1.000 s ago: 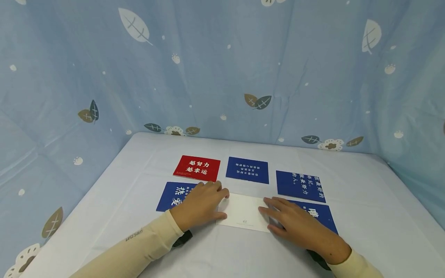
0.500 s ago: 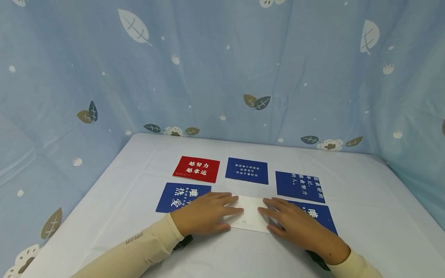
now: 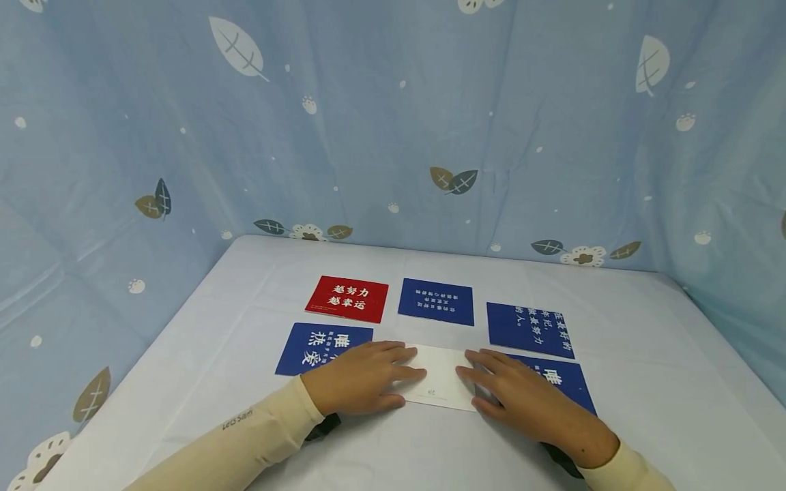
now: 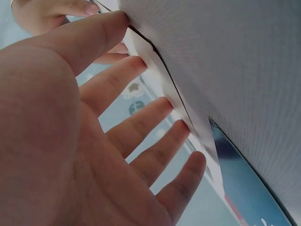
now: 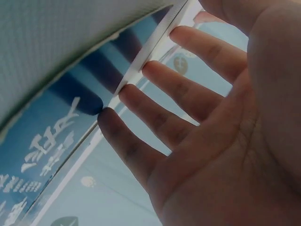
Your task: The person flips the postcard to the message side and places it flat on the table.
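Note:
In the head view a white card [image 3: 441,375] with a small printed mark near its front edge lies flat on the table between the two hands. The left hand [image 3: 362,378] covers its left end, fingers spread and fairly straight. From the other side, the right hand [image 3: 522,395] has its fingertips over the card's right end, with its palm across part of a blue card [image 3: 570,378]. Both wrist views show extended fingers, of the left hand [image 4: 99,127] and the right hand [image 5: 202,127], with fingertips down at the card surfaces. Neither hand curls round anything.
Behind the hands lie a red card [image 3: 348,299] with white characters, a blue card [image 3: 436,301] and another blue card [image 3: 531,332] to the right. One more blue card [image 3: 301,351] is partly under the left hand. A patterned blue curtain [image 3: 368,123] stands behind the white table [image 3: 215,327].
Over the last second the left hand has shifted right and slightly nearer, now covering the white card's left end and uncovering more of the left blue card. The right hand stays put.

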Tool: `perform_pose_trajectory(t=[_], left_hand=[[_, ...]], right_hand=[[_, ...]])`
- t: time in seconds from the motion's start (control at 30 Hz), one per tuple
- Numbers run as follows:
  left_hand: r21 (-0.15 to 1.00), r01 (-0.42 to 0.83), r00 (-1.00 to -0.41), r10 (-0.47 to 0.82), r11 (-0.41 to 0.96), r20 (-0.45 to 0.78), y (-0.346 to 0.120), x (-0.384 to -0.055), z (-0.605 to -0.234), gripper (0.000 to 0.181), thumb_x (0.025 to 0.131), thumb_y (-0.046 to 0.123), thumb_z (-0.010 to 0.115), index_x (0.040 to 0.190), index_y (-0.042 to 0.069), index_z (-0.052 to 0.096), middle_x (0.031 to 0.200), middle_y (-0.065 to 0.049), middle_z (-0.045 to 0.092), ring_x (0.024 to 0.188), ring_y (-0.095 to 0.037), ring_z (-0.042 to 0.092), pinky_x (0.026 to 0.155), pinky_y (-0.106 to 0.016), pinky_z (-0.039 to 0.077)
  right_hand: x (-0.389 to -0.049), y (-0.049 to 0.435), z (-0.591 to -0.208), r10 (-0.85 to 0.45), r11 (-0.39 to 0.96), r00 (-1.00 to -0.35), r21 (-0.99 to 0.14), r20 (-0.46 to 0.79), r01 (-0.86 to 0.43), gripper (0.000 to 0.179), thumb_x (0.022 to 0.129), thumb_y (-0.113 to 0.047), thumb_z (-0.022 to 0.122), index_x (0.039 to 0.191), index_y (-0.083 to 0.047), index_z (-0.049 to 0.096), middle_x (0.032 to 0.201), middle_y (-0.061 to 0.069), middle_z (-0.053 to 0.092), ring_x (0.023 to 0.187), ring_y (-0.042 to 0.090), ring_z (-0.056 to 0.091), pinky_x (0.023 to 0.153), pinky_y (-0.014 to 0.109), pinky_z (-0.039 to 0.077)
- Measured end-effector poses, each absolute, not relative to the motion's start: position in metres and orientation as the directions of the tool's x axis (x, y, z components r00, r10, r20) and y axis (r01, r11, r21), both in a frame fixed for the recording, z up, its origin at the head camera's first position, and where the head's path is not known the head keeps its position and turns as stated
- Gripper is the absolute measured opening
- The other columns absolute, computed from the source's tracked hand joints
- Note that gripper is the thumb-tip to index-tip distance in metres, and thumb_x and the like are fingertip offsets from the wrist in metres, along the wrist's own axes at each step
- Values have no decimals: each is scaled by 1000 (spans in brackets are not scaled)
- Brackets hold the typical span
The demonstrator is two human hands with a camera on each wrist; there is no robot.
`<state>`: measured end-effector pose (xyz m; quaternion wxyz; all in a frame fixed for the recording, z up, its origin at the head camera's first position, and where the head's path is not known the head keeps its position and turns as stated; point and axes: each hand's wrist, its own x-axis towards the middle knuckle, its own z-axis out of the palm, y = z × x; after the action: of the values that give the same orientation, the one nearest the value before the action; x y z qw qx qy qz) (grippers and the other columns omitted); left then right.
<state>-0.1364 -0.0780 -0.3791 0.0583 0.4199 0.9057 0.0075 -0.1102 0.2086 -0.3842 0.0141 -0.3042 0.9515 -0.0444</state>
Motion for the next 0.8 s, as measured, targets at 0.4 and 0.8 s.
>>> perform_pose_trajectory(t=[0.4, 0.8], left_hand=[[88, 754, -641, 759, 651, -118, -77, -136, -378, 54, 93, 42, 68, 145, 36, 52, 154, 3, 49, 144, -23, 44, 114, -42, 42], [120, 738, -654, 748, 664, -114, -76, -137, -378, 55, 91, 42, 71, 143, 37, 54, 153, 4, 49, 144, -24, 44, 111, -50, 44]], right_hand=[[-110, 237, -376, -555, 826, -829, -72, 72, -559, 49, 86, -36, 78, 131, -21, 67, 140, 6, 60, 125, 32, 60, 98, 54, 52], [-108, 277, -379, -465, 880, -885, -124, -37, -457, 69, 73, -55, 82, 131, -21, 66, 144, 11, 55, 130, 41, 54, 97, 60, 50]])
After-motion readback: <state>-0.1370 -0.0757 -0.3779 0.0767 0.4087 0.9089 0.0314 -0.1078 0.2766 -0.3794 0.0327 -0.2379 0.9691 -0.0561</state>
